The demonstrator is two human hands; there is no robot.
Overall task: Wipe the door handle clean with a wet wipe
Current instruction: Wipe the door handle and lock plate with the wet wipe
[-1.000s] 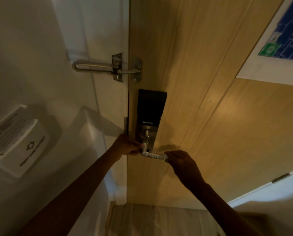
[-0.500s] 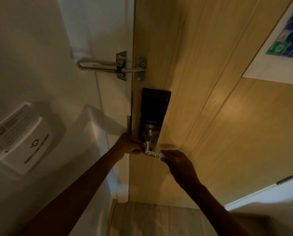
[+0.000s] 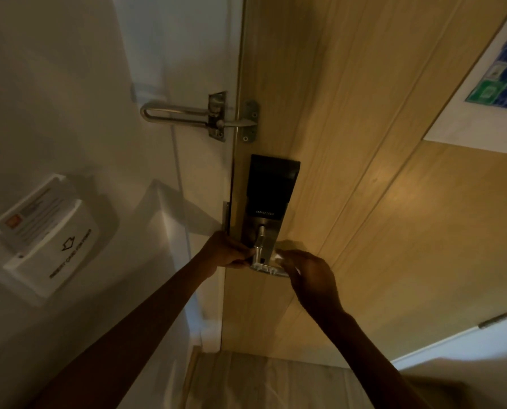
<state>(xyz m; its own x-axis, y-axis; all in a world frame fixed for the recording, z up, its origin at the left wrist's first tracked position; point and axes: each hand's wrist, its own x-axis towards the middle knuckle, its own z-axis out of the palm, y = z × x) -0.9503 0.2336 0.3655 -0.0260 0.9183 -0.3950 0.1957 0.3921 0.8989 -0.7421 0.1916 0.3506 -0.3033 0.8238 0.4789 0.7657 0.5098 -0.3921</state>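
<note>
Wiping a door handle [image 3: 264,265]: both hands meet at the metal lever on a wooden door [image 3: 393,231].

The lever sits below a black lock plate [image 3: 271,187], near the door's left edge. The right hand [image 3: 308,273] covers the lever's free end, its curled fingers pinching a pale wet wipe [image 3: 278,256] against the metal. The left hand [image 3: 228,250] touches the pivot end with bent fingers; in the dim light it cannot be told whether they close round it. Above hangs a metal door guard [image 3: 199,116]; a card holder [image 3: 48,240] is fixed to the left wall.
</note>
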